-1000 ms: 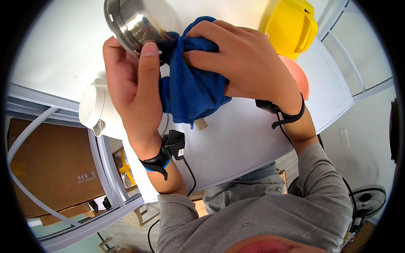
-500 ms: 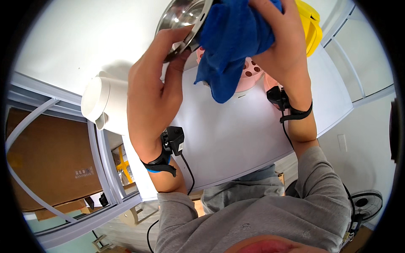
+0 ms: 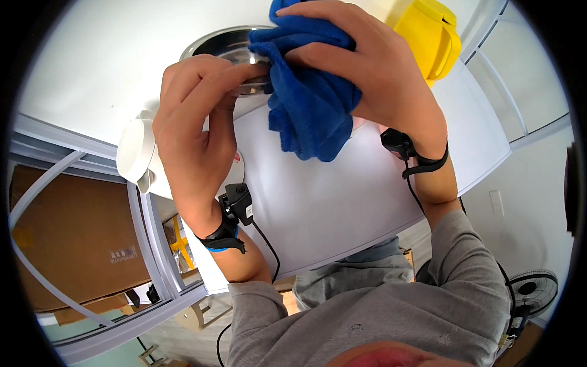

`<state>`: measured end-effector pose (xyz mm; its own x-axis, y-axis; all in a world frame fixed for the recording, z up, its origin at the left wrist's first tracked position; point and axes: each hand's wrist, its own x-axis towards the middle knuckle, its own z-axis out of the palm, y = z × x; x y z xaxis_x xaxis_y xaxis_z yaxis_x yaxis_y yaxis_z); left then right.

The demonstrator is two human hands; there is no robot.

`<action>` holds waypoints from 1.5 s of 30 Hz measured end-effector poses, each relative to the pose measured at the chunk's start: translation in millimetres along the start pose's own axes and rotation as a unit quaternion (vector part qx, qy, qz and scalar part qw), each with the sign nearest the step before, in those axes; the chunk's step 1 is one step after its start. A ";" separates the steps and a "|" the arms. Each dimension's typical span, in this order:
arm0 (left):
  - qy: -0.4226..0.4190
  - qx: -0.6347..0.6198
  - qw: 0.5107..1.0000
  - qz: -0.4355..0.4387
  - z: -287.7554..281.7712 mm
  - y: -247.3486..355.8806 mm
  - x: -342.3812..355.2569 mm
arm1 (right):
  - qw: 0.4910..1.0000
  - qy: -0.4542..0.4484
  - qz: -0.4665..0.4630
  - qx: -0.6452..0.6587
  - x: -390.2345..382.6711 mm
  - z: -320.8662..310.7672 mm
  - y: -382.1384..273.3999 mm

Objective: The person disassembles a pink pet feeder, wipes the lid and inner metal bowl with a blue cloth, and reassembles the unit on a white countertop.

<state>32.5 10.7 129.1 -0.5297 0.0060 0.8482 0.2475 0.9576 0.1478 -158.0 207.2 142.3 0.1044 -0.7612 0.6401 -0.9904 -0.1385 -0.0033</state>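
Between my hands a shiny stainless steel bowl [image 3: 211, 46] is held up above the table. My left hand [image 3: 199, 116] pinches its near rim, thumb below and fingers over the edge. A blue cloth [image 3: 315, 113] is bunched in my right hand [image 3: 385, 79], its folds hanging down and its left part lying against the bowl's right side. The cloth hides that side of the bowl. A little of something pink [image 3: 358, 123] shows behind the cloth and my right hand.
A cream lidded jug [image 3: 137, 150] stands on the white table [image 3: 330, 202] left of my left wrist. At the far right is a yellow pitcher-like container [image 3: 428, 40] with a handle. A fan [image 3: 532, 290] stands off at the lower right, a cardboard box [image 3: 73, 226] at the left.
The bowl has come lower and turned, its opening now tilted more upward. My right hand and the cloth have moved left against it. The pink holed thing is now mostly covered.
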 end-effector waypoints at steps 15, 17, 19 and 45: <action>-0.013 -0.195 0.960 -0.199 5.8 -2.9 -7.6 | 0.994 0.052 -0.095 -0.032 -8.5 24.1 9.0; -0.012 -0.177 0.967 -0.185 6.1 -10.0 -9.2 | 0.995 0.019 -0.100 0.018 -11.9 21.0 11.4; -0.016 -0.147 0.974 -0.171 7.1 -11.3 -9.3 | 0.992 -0.004 -0.105 0.069 -12.4 15.9 11.4; -0.133 -0.104 0.981 -0.091 7.9 7.9 -9.2 | 0.978 0.135 -0.137 0.082 -2.0 31.1 27.8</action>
<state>32.9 20.4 118.4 -0.7674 -0.0585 0.6385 0.2743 0.8702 0.4094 -183.0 185.1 117.1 0.3141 -0.4899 0.8132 -0.8985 -0.4301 0.0879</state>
